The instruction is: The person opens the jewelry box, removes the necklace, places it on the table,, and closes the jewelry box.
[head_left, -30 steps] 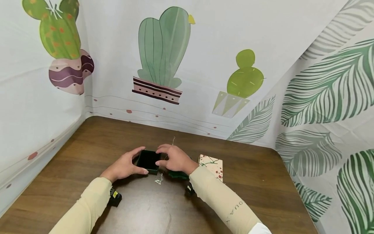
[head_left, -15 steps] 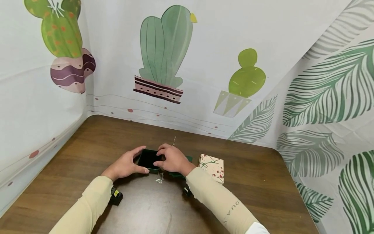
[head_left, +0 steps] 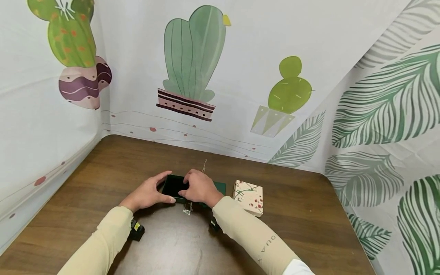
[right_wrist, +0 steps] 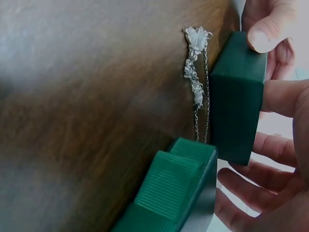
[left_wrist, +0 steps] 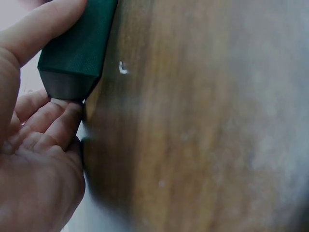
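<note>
A green jewellery box (head_left: 167,200) with a dark inside sits with its open side up on the wooden table. My left hand (head_left: 147,193) grips its left end, thumb along the near wall and fingers underneath and behind, as the left wrist view shows. My right hand (head_left: 200,187) is over the box's right end, fingers bent and reaching past the rim; the fingertips are hidden there, and I cannot tell whether they pinch anything. Between box and lid lies a silver necklace (right_wrist: 195,67) on the table. The green lid (right_wrist: 169,186), with a ribbed ribbon bow, is beside the box, partly under my right hand.
Right of the lid stands a cream box (head_left: 248,198) with a red and green floral print. One end of the fine chain (head_left: 204,165) shows beyond my right hand. The table (head_left: 295,217) meets a cactus-print cloth (head_left: 233,130) at the back.
My right hand has shifted slightly left over the box, uncovering more of the green lid. The left hand keeps its grip on the box, nearly still.
</note>
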Available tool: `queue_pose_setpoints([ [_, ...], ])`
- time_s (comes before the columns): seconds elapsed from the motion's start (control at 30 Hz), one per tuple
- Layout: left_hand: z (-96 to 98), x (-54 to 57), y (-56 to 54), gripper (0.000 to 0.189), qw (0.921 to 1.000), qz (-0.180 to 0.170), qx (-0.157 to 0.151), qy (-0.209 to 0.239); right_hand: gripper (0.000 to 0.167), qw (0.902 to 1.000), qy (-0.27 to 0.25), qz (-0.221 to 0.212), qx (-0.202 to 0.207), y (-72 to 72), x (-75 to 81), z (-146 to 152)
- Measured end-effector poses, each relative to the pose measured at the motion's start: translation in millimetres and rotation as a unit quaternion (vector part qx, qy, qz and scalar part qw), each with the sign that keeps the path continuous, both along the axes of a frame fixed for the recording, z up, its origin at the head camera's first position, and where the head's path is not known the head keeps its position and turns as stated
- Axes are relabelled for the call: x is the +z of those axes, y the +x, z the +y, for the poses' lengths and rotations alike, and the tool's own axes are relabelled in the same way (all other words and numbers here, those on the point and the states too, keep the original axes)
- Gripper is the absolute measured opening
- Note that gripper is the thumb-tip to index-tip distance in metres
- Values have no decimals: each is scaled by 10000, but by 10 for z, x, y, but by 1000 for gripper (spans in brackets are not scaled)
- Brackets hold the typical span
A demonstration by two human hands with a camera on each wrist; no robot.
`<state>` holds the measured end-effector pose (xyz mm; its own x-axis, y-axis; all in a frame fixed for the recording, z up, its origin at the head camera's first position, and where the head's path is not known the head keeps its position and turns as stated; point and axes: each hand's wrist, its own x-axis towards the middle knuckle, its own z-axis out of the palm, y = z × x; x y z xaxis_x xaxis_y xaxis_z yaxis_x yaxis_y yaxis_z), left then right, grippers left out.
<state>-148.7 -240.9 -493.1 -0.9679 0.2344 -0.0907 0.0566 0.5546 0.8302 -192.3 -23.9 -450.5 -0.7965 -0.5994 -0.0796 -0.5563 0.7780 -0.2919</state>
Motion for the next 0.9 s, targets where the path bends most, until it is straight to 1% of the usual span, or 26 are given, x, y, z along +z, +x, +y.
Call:
queue_pose_setpoints([
  [0.1,5,-6,4,106,10000,-27,-20,12,38,10000,11,-64,-25,4,-14,8],
  [0.2,11,-16,9,106,10000,-83,-35,34,42,9998,-40,-183,39,0,-29,48],
  [0.33,18,-19,13,106,9999,-126,-41,31,43,9984,-240,-378,331,-27,-27,161],
  [0.43,25,-11,21,107,9999,-147,-70,45,44,9968,-359,-368,606,-58,-8,276],
  [0.53,29,-5,29,108,9998,-185,-49,78,49,9962,-350,-239,765,-81,39,397],
  [0.63,30,-1,29,108,9999,-151,-61,56,61,9969,-156,-226,738,-91,115,527],
  [0.8,26,20,38,108,9999,-106,-87,7,87,9958,565,-289,655,-97,203,731],
  [0.9,20,26,44,108,9999,-141,-46,5,98,9923,947,-260,757,-95,218,816],
])
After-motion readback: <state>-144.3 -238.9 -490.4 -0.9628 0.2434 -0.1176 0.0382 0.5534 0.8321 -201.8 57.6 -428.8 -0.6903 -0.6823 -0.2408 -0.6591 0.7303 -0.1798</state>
